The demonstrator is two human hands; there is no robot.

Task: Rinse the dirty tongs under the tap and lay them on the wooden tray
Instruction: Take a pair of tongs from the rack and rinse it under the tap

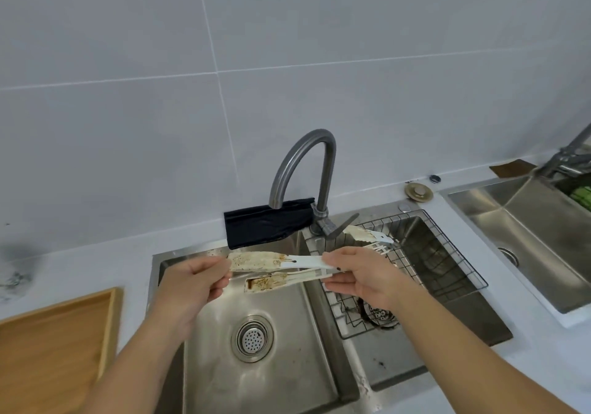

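Two hands hold one pair of white tongs (278,268) level above the left sink basin (256,317), brown residue on both blades. Right hand (355,277): grip clenched on the hinge end. Left hand (195,281): fingers pinch the upper blade tip. Tap (300,170) spout sits behind the tongs, no water visible. Second soiled pair (367,234) rests on the wire rack (415,273) over the right basin. Wooden tray (54,343) lies at the surface's front-left edge.

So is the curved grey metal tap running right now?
Off, as far as it shows: no stream falls from the curved grey metal tap, and the left steel basin below looks dry.
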